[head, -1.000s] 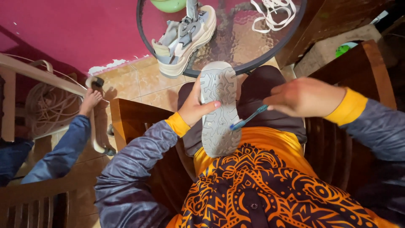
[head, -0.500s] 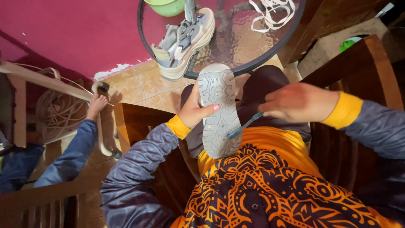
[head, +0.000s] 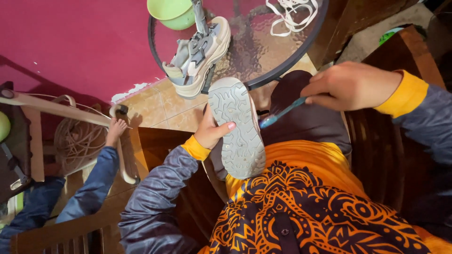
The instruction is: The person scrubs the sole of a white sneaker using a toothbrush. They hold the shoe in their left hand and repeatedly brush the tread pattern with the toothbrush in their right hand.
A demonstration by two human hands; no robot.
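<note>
My left hand (head: 213, 130) grips a grey sneaker (head: 238, 127) from its left side, with the grooved sole turned up toward me over my lap. A blue toothbrush (head: 282, 113) is held in my right hand (head: 351, 87), its bristle end close to the sole's right edge. The matching sneaker (head: 197, 54) rests on a round glass table (head: 263, 51) just beyond. White laces (head: 292, 14) lie on the far part of that glass.
A green bowl (head: 172, 11) sits at the table's far edge. Another person's sleeve and hand (head: 115, 129) reach a curved wooden chair arm at left, near coiled rope (head: 77, 141). Wooden chair arms flank me. A magenta wall rises behind.
My right hand has drawn the toothbrush slightly away to the right of the sole. The view has shifted a little; the other person's hand stays on the chair arm.
</note>
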